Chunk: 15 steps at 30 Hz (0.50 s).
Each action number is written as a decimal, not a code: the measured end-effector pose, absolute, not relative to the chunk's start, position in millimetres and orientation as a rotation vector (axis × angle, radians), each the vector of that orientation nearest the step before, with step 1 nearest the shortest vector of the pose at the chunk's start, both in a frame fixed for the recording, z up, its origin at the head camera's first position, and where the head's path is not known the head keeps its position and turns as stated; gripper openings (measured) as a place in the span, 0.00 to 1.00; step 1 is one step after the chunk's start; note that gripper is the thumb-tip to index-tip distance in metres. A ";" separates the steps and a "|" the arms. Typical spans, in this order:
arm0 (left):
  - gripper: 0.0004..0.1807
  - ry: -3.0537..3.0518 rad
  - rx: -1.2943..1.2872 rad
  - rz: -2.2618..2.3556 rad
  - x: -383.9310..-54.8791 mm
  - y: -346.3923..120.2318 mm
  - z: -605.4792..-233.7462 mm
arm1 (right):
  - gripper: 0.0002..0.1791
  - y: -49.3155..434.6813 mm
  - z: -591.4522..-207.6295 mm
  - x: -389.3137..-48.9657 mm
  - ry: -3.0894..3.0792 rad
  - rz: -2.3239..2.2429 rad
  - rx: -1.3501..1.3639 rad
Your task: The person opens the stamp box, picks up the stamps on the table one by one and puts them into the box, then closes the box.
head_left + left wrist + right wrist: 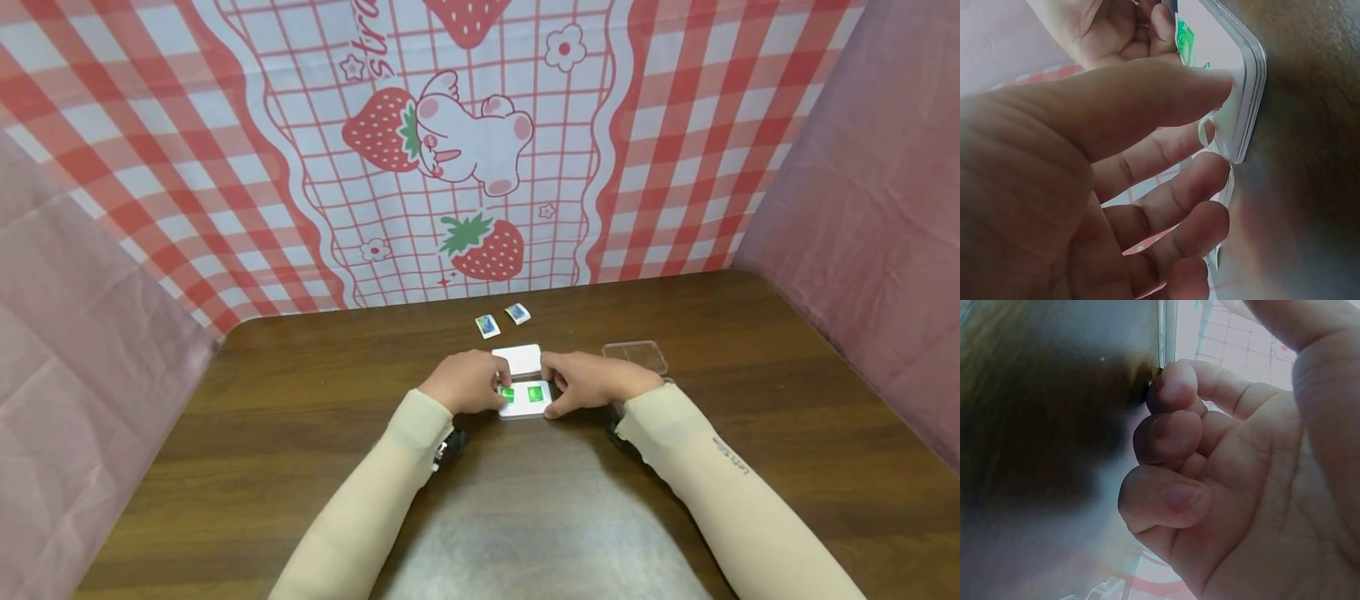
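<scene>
A low stack of white cards lies flat on the table, and green pictures show on its top face. At its left end is my left hand, thumb and index finger pinching the top card near the corner. A thin edge curls up beside the index fingertip in the left wrist view. My right hand grips the stack's right end, thumb at the near corner and fingers on the far side. Its other fingers are curled close to the table. Just behind lies a second white stack, blank on top.
Toward the back of the table lie two small cards with blue pictures, a left card and a right card. A clear plastic case sits beyond my right wrist. A strawberry-print cloth hangs behind the brown table.
</scene>
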<state>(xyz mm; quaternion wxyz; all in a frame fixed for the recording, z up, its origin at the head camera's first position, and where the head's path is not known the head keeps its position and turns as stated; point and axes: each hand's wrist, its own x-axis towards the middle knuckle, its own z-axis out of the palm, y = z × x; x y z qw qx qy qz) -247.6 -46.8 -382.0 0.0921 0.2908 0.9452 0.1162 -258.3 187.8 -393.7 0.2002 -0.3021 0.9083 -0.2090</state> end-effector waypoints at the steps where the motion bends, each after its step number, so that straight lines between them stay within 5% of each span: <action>1: 0.09 2.809 0.863 0.344 -247.7 -46.6 -382.2 | 0.23 187.7 -393.7 -258.2 2.539 -0.585 -0.846; 15: 0.10 2.810 0.829 0.346 -247.2 -44.8 -383.9 | 0.23 187.6 -393.4 -257.6 2.534 -0.601 -0.849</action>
